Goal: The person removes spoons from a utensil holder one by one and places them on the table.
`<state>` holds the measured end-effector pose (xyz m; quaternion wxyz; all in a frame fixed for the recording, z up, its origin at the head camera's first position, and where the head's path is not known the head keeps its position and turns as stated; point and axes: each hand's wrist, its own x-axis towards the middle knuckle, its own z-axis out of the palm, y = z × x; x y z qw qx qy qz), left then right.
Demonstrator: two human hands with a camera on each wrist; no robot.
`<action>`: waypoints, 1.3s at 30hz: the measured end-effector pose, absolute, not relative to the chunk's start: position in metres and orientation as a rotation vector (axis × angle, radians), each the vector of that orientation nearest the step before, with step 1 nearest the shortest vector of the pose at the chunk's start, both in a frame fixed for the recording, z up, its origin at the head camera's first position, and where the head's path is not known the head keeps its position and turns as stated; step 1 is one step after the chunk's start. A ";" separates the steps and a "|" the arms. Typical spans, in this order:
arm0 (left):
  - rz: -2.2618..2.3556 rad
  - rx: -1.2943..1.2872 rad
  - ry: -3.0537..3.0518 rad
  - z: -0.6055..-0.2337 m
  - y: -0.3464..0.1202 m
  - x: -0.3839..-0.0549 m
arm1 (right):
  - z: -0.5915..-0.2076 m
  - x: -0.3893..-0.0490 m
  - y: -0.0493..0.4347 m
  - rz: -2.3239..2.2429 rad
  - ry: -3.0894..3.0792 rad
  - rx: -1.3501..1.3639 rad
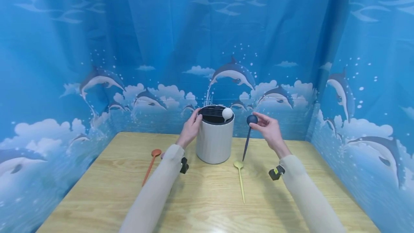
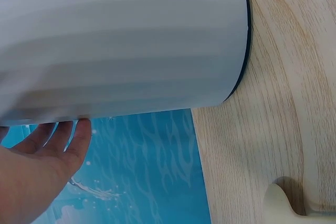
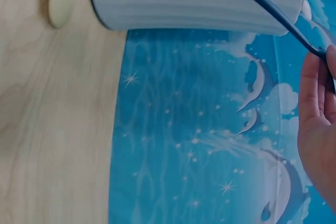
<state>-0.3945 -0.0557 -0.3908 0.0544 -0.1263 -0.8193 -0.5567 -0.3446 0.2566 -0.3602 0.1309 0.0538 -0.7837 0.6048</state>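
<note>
A ribbed white utensil holder (image 1: 214, 145) with a black slotted top stands upright on the table. The round head of a white spoon (image 1: 227, 113) sticks up from its right side. My left hand (image 1: 191, 128) holds the holder's upper left side, thumb near the rim. To the right of the holder, my right hand (image 1: 269, 130) pinches a dark blue spoon (image 1: 247, 137) at its round head, its thin handle slanting down. That handle (image 3: 262, 3) crosses in front of the holder in the right wrist view. Below its tip lies a yellow spoon (image 1: 240, 177).
An orange spoon (image 1: 151, 166) lies on the wooden table (image 1: 207, 204) beside my left forearm. A small purplish piece (image 1: 162, 155) shows from behind that sleeve, mostly hidden. A blue dolphin-print curtain (image 1: 207, 46) surrounds the table's back and sides.
</note>
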 end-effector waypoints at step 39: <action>-1.711 -0.381 -2.486 -0.390 -0.056 -0.393 | -0.445 -0.347 0.293 1.990 -2.747 0.354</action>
